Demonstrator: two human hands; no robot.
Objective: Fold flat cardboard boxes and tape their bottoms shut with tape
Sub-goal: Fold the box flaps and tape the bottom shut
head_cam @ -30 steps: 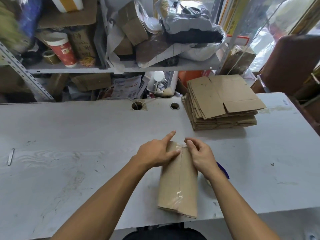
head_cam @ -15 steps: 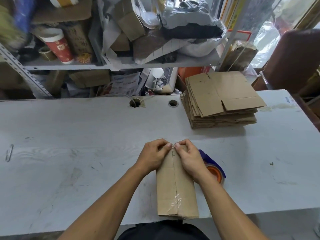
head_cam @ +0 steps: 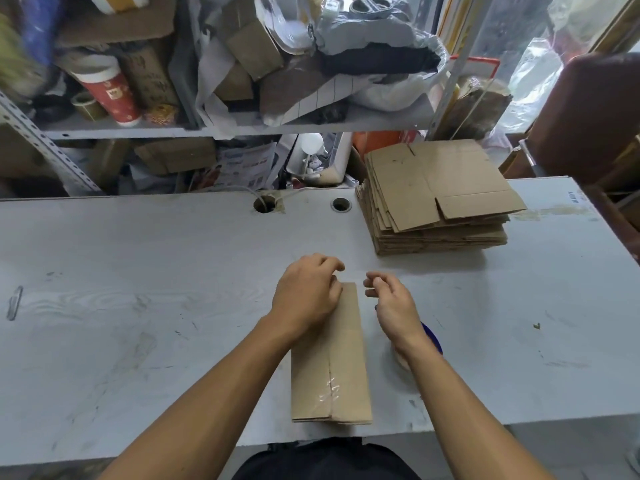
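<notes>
A narrow folded cardboard box [head_cam: 341, 372] stands bottom-up on the white table [head_cam: 138, 306], with clear tape along its centre seam. My left hand [head_cam: 306, 299] rests over the box's far left end, fingers loosely curled. Just off the box's far right corner hovers my right hand [head_cam: 389, 303], its fingers relaxed and holding nothing. A tape dispenser [head_cam: 431, 337] with a blue body lies to the right of the box, mostly hidden under my right wrist. A stack of flat cardboard boxes [head_cam: 436, 199] sits at the back right of the table.
Two round cable holes [head_cam: 341, 204] are cut in the table near its far edge. A small metal piece [head_cam: 14, 303] lies at the far left. Cluttered metal shelves [head_cam: 225, 128] rise behind the table. A brown chair [head_cam: 588, 116] stands at the right.
Both hands pressed the tape down at the box's far end, then came apart. My right hand has lifted off the box to the right; my left still lies on it.
</notes>
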